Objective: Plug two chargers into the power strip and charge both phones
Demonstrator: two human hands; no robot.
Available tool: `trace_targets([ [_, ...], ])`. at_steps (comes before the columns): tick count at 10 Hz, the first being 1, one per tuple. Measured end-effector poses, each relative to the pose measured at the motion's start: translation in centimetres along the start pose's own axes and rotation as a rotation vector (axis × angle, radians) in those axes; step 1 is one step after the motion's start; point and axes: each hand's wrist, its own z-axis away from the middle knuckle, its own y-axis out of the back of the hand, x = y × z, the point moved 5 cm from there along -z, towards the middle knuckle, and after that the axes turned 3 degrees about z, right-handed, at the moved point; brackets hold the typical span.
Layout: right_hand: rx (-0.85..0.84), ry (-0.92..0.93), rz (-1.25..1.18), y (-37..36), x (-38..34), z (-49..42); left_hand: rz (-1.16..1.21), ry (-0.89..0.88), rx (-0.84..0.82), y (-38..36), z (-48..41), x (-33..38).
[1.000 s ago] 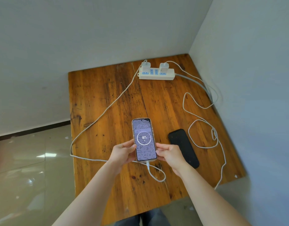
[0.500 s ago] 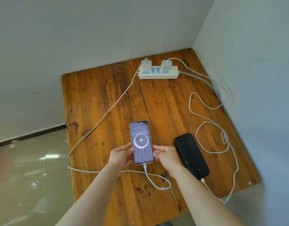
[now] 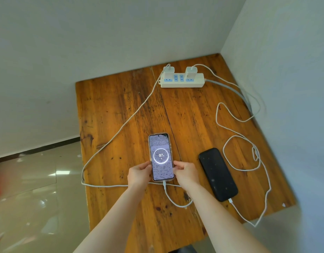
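Hands pinch lit phone [image 3: 161,157] by its lower edges, left hand [image 3: 139,175], right hand [image 3: 186,173]; phone mid-bench [image 3: 112,99], cable plugged, showing 97; lower flat, avoid tugging connector; dark phone [image 3: 217,174] beside, cabled.

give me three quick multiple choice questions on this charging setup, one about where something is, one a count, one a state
1. Where does the power strip lie?
A. at the table's far edge, near the wall
B. on the floor
C. under the dark phone

2. How many chargers are plugged into the strip?
A. one
B. two
C. four

3. What state is the lit phone in?
A. screen off
B. cable unplugged
C. screen on, showing 97

Key: 1 A, it sits at the far end of the wooden table; 2 B, the left charger and right charger stand in it; 3 C, the ring reads 97 with a cable at its bottom, between the left hand and right hand.
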Motion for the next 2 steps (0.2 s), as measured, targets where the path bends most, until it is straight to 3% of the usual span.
trace_targets([
  [1, -0.083, 0.026, 0.031, 0.3, -0.5, 1.3, -0.169, -0.109, -0.031, 0.1, 1.4, 0.8],
  [2, -0.059, 0.045, -0.040, 1.8, -1.2, 2.4, -0.337, -0.179, -0.013, 0.5, 2.9, 0.7],
])
